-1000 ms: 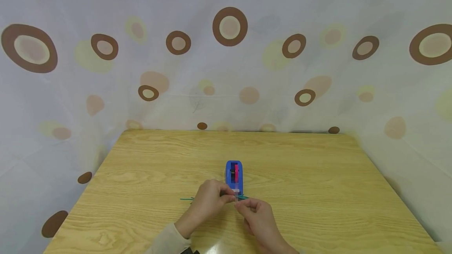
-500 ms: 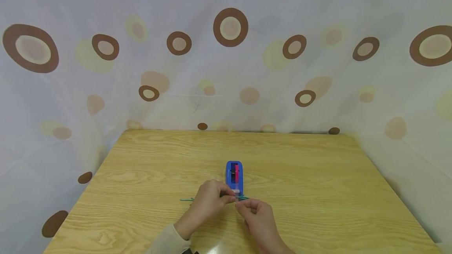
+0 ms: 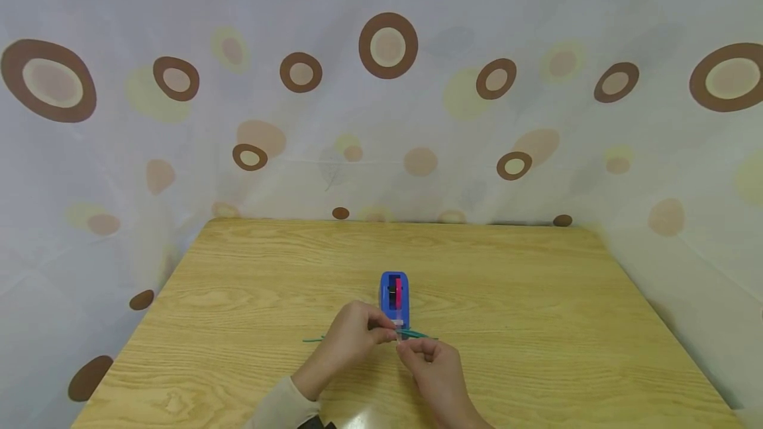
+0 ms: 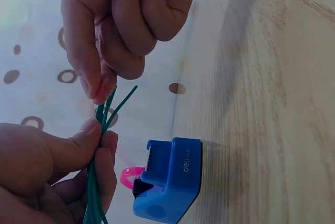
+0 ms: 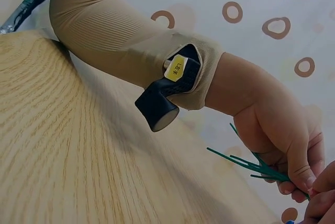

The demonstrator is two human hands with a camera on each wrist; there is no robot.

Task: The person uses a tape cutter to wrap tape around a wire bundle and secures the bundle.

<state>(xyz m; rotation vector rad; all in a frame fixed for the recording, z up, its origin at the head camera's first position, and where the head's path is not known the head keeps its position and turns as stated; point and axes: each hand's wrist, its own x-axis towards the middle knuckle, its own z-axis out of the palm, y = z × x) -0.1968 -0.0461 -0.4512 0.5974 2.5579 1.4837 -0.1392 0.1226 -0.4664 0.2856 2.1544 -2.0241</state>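
My left hand pinches a bundle of thin green wire-like strands between thumb and fingers. In the left wrist view the strands run lengthwise through its grip, their tips fanning out past the thumb. My right hand pinches the end of a narrow strip of clear tape, which stretches from the blue tape dispenser past the bundle. The dispenser, carrying a pink-cored roll, stands just beyond both hands. Loose strand ends spread behind the left hand in the right wrist view.
Everything is over a wooden table. A pale curtain with brown rings surrounds its back and sides. On the left sleeve sits a black wrist camera with a yellow label.
The green strands have shifted, their right ends now reaching farther to the right past the tape. Both hands keep nearly the same place and grip; the dispenser stays put.
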